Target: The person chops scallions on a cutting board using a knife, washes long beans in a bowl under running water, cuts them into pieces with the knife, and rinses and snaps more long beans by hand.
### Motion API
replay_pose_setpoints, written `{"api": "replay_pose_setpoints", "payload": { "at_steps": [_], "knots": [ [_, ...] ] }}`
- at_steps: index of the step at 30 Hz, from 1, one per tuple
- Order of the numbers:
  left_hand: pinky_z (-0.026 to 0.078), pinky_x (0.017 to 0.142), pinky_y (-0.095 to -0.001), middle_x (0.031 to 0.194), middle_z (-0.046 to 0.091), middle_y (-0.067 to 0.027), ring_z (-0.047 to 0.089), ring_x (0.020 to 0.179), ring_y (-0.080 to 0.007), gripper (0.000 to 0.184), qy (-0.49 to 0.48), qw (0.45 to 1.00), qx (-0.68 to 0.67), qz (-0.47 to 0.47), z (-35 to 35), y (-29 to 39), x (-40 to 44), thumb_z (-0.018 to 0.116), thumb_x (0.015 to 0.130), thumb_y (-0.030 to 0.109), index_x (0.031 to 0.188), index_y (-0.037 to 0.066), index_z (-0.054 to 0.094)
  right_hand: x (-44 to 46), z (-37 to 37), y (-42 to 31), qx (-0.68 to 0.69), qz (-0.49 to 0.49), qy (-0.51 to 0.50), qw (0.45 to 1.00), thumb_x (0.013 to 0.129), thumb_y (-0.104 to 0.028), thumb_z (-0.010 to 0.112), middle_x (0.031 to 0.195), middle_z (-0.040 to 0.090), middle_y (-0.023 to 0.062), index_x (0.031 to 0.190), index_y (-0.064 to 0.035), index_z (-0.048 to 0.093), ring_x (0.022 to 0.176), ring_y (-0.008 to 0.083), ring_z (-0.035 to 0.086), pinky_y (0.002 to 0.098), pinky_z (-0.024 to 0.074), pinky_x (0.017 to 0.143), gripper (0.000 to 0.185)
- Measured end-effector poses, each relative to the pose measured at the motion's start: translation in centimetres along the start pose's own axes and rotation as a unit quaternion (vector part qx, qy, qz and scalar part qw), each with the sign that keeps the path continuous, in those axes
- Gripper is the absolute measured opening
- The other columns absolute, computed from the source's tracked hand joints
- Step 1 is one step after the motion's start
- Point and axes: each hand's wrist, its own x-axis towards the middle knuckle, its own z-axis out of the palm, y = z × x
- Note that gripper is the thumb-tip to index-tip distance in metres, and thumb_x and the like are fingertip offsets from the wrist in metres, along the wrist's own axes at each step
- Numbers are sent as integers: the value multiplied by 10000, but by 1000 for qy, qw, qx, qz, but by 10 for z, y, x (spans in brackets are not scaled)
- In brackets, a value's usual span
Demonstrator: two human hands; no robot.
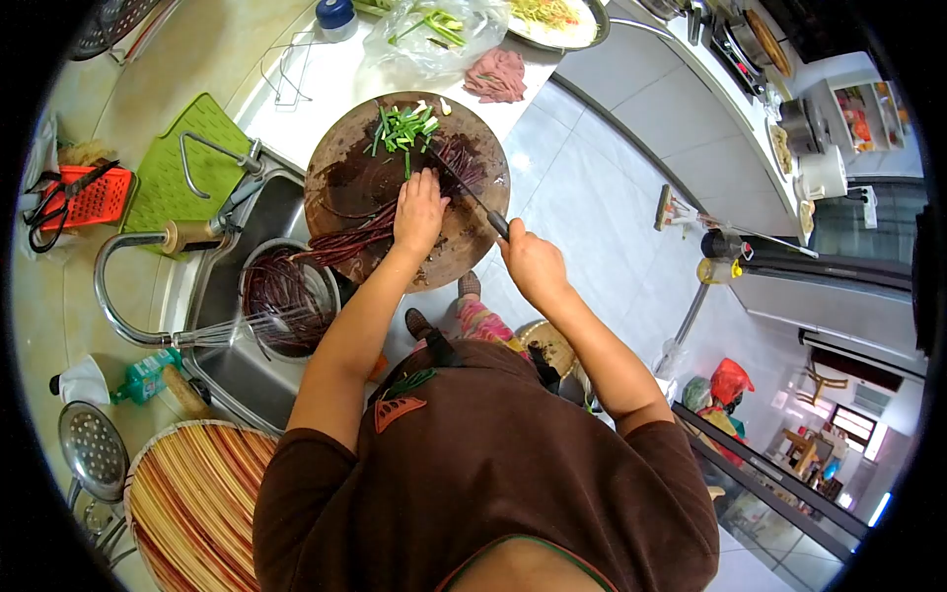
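Observation:
My right hand [534, 262] is closed round the dark handle of a kitchen knife [470, 189], whose blade reaches across the round wooden chopping board [335, 163]. My left hand [421, 212] presses down on a bunch of dark purple long beans [353, 238], its fingers close to the blade. Beyond the blade lies a heap of cut purple bean pieces [460, 163]. Chopped green onions [404, 128] sit at the board's far side. The uncut bean ends trail left toward a metal pot [333, 288] in the sink, which holds more long beans [276, 296].
Water runs from the curved faucet [110, 286] into the sink [225, 370]. A green board [187, 148] and red basket [94, 192] with scissors [61, 205] stand left. Behind are a plastic bag [395, 59], pink cloth [495, 76] and a pan [600, 25] of food.

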Motion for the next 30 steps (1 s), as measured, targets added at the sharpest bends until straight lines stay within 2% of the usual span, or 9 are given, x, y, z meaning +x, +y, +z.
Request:
{"api": "replay_pose_setpoints", "payload": {
  "at_steps": [4, 6, 9, 12, 16, 19, 23, 26, 30],
  "knots": [
    [343, 1037, -420, 1306, 467, -179, 427, 1212, -327, 498, -7, 1000, -8, -4, 1, 1, 0, 622, 855, 229, 1237, -67, 504, 18, 14, -6, 1, 17, -25, 1000, 929, -276, 498, 716, 640, 224, 961, -8, 436, 664, 412, 639, 502, 513, 606, 277],
    [344, 1037, -421, 1308, 464, -181, 427, 1213, -330, 488, -1, 1000, -16, -7, 0, 0, 1, 617, 858, 225, 1232, -68, 507, 24, 40, 0, 12, 12, 12, 1000, 918, -295, 526, 708, 636, 238, 963, -9, 438, 643, 423, 634, 510, 511, 585, 303],
    [334, 1039, -408, 1313, 456, -164, 417, 1220, -309, 567, -17, 1000, 12, -8, 0, 0, 0, 626, 841, 255, 1289, -52, 464, 24, 63, 2, 12, 4, 43, 999, 930, -299, 510, 692, 634, 221, 993, -18, 426, 638, 413, 636, 496, 516, 590, 300],
    [306, 1064, -434, 1332, 447, -167, 410, 1233, -322, 702, -13, 996, -87, -26, -14, -4, 1, 692, 790, 300, 1344, -23, 406, 25, 73, 8, 37, -11, 82, 996, 928, -321, 524, 686, 629, 220, 978, -19, 431, 621, 415, 627, 499, 506, 565, 320],
    [250, 1096, -495, 1383, 419, -189, 376, 1285, -347, 885, -1, 991, -119, -69, -30, -13, -9, 780, 708, 367, 1376, -23, 352, 14, 52, 18, 71, -28, 98, 992, 924, -335, 536, 686, 626, 217, 946, -15, 436, 609, 418, 614, 504, 491, 543, 335],
    [231, 1106, -489, 1346, 440, -161, 369, 1280, -332, 844, -28, 990, -98, -94, -37, -18, -18, 759, 725, 364, 1368, -13, 362, -6, 28, 8, 65, -43, 86, 993, 926, -334, 536, 666, 622, 209, 927, -17, 446, 576, 408, 609, 493, 485, 514, 329],
    [255, 1094, -482, 1317, 462, -191, 401, 1249, -340, 769, -62, 993, -50, -82, -43, -19, -23, 748, 749, 335, 1326, -47, 413, -29, 28, -2, 52, -49, 54, 996, 921, -296, 549, 627, 604, 219, 924, -23, 448, 556, 428, 590, 509, 466, 503, 290],
    [274, 1086, -467, 1305, 461, -196, 409, 1232, -337, 659, -16, 999, -16, -48, -22, -21, -31, 686, 809, 297, 1298, -67, 433, -32, 35, -13, 24, -25, 24, 999, 922, -294, 536, 626, 609, 237, 904, -7, 432, 555, 429, 598, 508, 481, 517, 305],
    [275, 1091, -439, 1299, 456, -178, 406, 1221, -313, 619, -29, 999, 15, -24, -18, -23, -34, 638, 830, 279, 1293, -81, 441, -25, 34, -28, 28, -10, -8, 1000, 929, -292, 520, 643, 618, 240, 918, 0, 433, 591, 435, 614, 512, 495, 546, 305]
  ]
}}
